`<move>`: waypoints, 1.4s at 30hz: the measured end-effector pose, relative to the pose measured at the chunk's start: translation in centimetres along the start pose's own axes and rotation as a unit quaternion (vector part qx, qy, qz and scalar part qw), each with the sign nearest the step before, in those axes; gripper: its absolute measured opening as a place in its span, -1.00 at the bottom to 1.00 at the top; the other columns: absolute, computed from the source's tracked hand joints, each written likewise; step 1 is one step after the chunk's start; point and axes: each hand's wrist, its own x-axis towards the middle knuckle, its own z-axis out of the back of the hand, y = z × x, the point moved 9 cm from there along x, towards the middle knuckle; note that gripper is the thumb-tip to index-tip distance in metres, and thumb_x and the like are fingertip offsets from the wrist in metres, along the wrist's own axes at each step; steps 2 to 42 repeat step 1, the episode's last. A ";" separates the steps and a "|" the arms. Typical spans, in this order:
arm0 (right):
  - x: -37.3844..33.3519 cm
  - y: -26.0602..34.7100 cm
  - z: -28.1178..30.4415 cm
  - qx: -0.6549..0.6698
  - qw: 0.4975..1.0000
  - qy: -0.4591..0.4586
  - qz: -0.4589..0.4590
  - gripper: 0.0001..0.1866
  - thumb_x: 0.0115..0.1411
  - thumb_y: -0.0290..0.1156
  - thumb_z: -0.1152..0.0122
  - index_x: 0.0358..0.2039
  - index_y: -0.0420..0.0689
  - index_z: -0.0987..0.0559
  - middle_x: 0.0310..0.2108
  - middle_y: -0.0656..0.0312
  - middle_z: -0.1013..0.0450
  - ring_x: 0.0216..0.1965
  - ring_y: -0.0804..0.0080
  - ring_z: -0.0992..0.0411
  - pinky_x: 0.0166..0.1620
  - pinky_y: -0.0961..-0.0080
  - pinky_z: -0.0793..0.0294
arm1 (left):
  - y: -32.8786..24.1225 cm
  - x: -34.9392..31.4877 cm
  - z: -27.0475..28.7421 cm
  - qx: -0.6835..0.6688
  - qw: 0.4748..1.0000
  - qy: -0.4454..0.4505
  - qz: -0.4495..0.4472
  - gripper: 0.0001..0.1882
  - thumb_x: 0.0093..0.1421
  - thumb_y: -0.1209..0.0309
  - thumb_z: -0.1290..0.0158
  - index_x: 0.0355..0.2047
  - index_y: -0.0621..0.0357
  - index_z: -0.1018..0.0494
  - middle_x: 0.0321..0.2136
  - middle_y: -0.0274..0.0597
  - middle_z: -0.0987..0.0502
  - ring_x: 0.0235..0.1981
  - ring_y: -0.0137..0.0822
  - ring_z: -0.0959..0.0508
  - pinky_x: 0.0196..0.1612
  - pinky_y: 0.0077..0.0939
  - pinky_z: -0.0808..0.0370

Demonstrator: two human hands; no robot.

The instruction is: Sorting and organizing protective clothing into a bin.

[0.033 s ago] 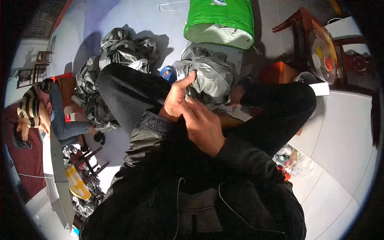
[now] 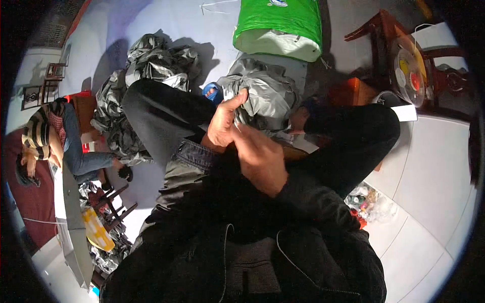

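Observation:
My left hand (image 2: pixel 222 121) is closed against the near edge of a crumpled silver-grey cloth (image 2: pixel 270 96) bunched between my legs, its thumb pointing up over the folds. Against the left palm, my right hand (image 2: pixel 260 156) has its fingers curled and pressed together. A small pale, shiny bit shows at the right fingertips, too small to name. The inner fingers of both hands are hidden, and the right hand is slightly blurred.
A green bag (image 2: pixel 278 22) with a white inside lies beyond the cloth. More silver-grey cloth (image 2: pixel 156 63) is heaped at left. A person (image 2: pixel 45 136) sits at far left. Wooden furniture (image 2: pixel 381 45) stands at right, and a clear bag of small items (image 2: pixel 371 202) lies by my right knee.
My right hand has turned slightly, and its fingers have curled in closer to the left palm. The left hand and the cloth look nearly the same.

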 end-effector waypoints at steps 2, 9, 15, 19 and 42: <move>-0.2 -0.8 0.1 0.034 0.999 0.000 0.000 -0.35 0.09 -0.51 -0.24 0.22 -0.14 -0.30 0.22 -0.10 -0.23 0.12 -0.14 -0.35 0.11 0.29 -0.43 | -0.7 -0.2 0.6 0.045 0.998 -0.028 -0.029 -0.41 0.28 0.25 -0.11 0.25 0.20 -0.23 0.17 -0.09 -0.38 0.13 -0.12 -0.43 0.27 -0.28 -0.30; -0.2 -0.8 0.1 0.034 0.999 0.000 0.000 -0.35 0.09 -0.51 -0.24 0.22 -0.14 -0.30 0.22 -0.10 -0.23 0.12 -0.14 -0.35 0.11 0.29 -0.43 | -0.7 -0.2 0.6 0.045 0.998 -0.028 -0.029 -0.41 0.28 0.25 -0.11 0.25 0.20 -0.23 0.17 -0.09 -0.38 0.13 -0.12 -0.43 0.27 -0.28 -0.30; -0.2 -0.8 0.1 0.034 0.999 0.000 0.000 -0.35 0.09 -0.51 -0.24 0.22 -0.14 -0.30 0.22 -0.10 -0.23 0.12 -0.14 -0.35 0.11 0.29 -0.43 | -0.7 -0.2 0.6 0.045 0.998 -0.028 -0.029 -0.41 0.28 0.25 -0.11 0.25 0.20 -0.23 0.17 -0.09 -0.38 0.13 -0.12 -0.43 0.27 -0.28 -0.30; -0.2 -0.8 0.1 0.034 0.999 0.000 0.000 -0.35 0.09 -0.51 -0.24 0.22 -0.14 -0.30 0.22 -0.10 -0.23 0.12 -0.14 -0.35 0.11 0.29 -0.43 | -0.7 -0.2 0.6 0.045 0.998 -0.028 -0.029 -0.41 0.28 0.25 -0.11 0.25 0.20 -0.23 0.17 -0.09 -0.38 0.13 -0.12 -0.43 0.27 -0.28 -0.30; -0.2 -0.8 0.1 0.034 0.999 0.000 0.000 -0.35 0.09 -0.51 -0.24 0.22 -0.14 -0.30 0.22 -0.10 -0.23 0.12 -0.14 -0.35 0.11 0.29 -0.43 | -0.7 -0.2 0.6 0.045 0.998 -0.028 -0.029 -0.41 0.28 0.25 -0.11 0.25 0.20 -0.23 0.17 -0.09 -0.38 0.13 -0.12 -0.43 0.27 -0.28 -0.30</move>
